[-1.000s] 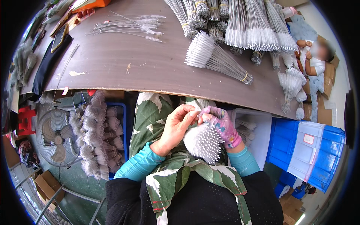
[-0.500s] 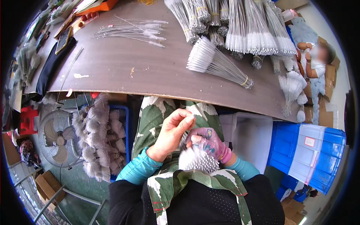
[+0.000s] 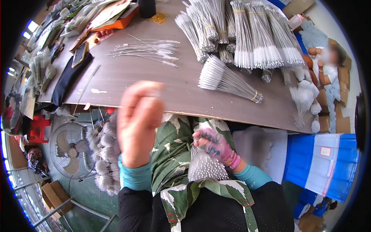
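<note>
My right hand (image 3: 217,146), in a pink patterned fingerless glove, is closed around a bundle of wire brushes (image 3: 206,167) over my lap. The bundle's white bristle ends fan out toward my body. My bare left hand (image 3: 141,121) is raised at the table's front edge, smeared by motion, so what its fingers hold, if anything, does not show. On the table, a tied brush bundle (image 3: 232,79) lies by itself. Beyond my left hand are several loose thin brushes (image 3: 148,51).
Big stacks of tied brush bundles (image 3: 251,38) fill the table's far right. At the left lie a phone (image 3: 80,54) on black cloth and an orange tray (image 3: 119,24). Below stand a fan (image 3: 72,150), hanging brushes (image 3: 106,154) and blue-and-white bins (image 3: 320,162). A person (image 3: 328,67) sits at the right.
My left hand has moved away from the right hand, up and left toward the table edge. The right hand keeps hold of the brush bundle. The view has shifted slightly.
</note>
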